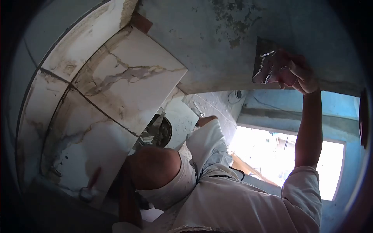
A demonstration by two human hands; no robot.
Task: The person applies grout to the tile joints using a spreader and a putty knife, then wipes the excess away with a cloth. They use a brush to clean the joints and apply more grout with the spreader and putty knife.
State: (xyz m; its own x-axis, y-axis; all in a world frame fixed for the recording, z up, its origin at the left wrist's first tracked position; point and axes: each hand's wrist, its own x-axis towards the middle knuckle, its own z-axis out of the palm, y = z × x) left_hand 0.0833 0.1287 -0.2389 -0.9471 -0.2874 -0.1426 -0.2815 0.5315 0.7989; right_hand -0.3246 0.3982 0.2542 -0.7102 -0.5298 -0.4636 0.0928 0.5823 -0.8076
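My right hand [301, 75] reaches up at the upper right, fingers closed on the edge of a dark, shiny square piece [268, 64]. This flat piece lies against the rough grey-blue wall [217, 58], with bright glints along its surface; I cannot tell what it is made of. My left forearm [129, 202] runs upward at the lower left in shadow, and the hand at its end is hidden behind my bent knee [157, 165]. Beyond that knee stands a round dark bucket [167, 132] with a metal blade-like tool [154, 126] in it.
Large white marbled tiles [128, 75], smeared brown, cover the left side. A red-handled tool [93, 180] lies on the lower tile. A reddish block [142, 22] sits by the upper tile's corner. Bright light fills an opening [264, 151] in the blue wall at right.
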